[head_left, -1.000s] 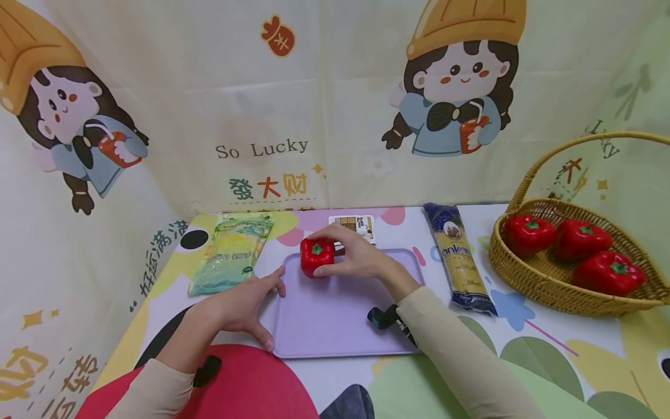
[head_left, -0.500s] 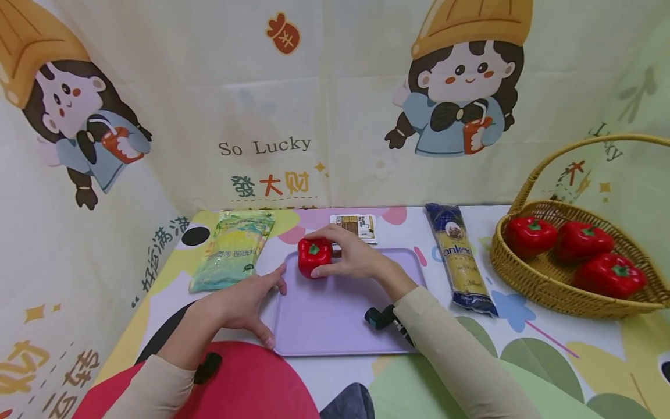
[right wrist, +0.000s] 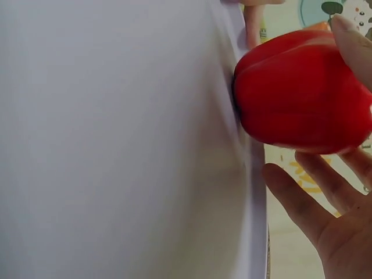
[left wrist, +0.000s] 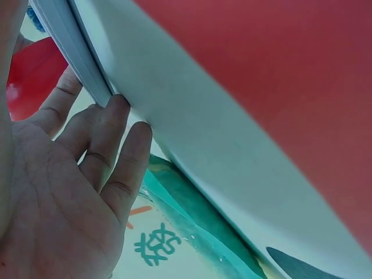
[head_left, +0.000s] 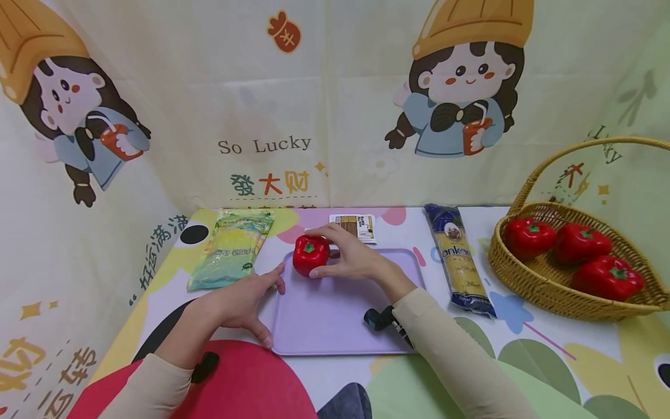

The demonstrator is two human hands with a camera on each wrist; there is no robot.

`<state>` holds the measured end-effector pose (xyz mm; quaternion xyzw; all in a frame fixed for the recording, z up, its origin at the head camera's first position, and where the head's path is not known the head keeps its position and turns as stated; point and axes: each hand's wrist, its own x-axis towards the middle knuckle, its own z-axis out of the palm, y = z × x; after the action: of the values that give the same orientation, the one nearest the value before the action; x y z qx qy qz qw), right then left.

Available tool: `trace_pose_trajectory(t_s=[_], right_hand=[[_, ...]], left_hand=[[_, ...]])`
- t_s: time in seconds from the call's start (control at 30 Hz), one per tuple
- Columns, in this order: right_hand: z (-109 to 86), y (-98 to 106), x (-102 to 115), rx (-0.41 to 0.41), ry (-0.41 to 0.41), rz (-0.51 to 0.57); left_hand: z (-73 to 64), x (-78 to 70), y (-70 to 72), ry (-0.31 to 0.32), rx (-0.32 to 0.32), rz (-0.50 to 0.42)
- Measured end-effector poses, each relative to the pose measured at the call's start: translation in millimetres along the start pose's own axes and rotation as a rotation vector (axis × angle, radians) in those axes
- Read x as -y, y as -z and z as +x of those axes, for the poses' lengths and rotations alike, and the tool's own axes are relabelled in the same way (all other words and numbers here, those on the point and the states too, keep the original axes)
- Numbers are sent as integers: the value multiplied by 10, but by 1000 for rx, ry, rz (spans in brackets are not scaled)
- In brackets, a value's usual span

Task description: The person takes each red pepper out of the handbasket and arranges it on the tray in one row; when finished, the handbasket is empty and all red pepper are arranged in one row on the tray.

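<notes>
In the head view, a red bell pepper [head_left: 302, 263] with a green stem sits over the back left corner of a lilac tray [head_left: 324, 329]. My right hand [head_left: 352, 255] holds it from the right, thumb in front and fingers behind. The right wrist view has the pepper [right wrist: 302, 96] on its base by the tray's rim, between thumb and fingers. My left hand [head_left: 242, 304] is spread along the tray's left side, thumb near the front corner and fingertips at the rim. Its fingers are extended in the left wrist view, beside the tray's edge [left wrist: 78, 49].
Left of the tray lies a green-yellow plastic packet [head_left: 230, 250]. A small flat package [head_left: 361, 226] is behind the tray, and a blue-and-gold pasta bag [head_left: 460, 262] lies to its right. A wicker basket [head_left: 528, 291] at the far right bears three red peppers [head_left: 609, 279].
My right hand has shifted the pepper a little to the left, toward the tray's back left corner. The left hand has stayed at the tray's side.
</notes>
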<state>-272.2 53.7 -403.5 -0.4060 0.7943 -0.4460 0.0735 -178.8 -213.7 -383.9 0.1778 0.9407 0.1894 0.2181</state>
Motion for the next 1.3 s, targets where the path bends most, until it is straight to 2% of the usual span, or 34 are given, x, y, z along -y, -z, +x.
trace_pose_trajectory(t_s=[0.37, 0.6, 0.83, 1.13, 1.3], right_hand=[[3, 0, 52, 9, 20, -10], [6, 30, 89, -12, 2, -81], [-61, 109, 99, -48, 11, -121], [-200, 250, 91, -46, 0, -171], [-267, 370, 105, -48, 24, -212]], left_hand=[[14, 0, -1, -4, -4, -2], [2, -11, 40, 9, 4, 1], [7, 5, 30, 26, 8, -3], [7, -4, -3, 14, 12, -15], [12, -12, 10, 18, 15, -20]])
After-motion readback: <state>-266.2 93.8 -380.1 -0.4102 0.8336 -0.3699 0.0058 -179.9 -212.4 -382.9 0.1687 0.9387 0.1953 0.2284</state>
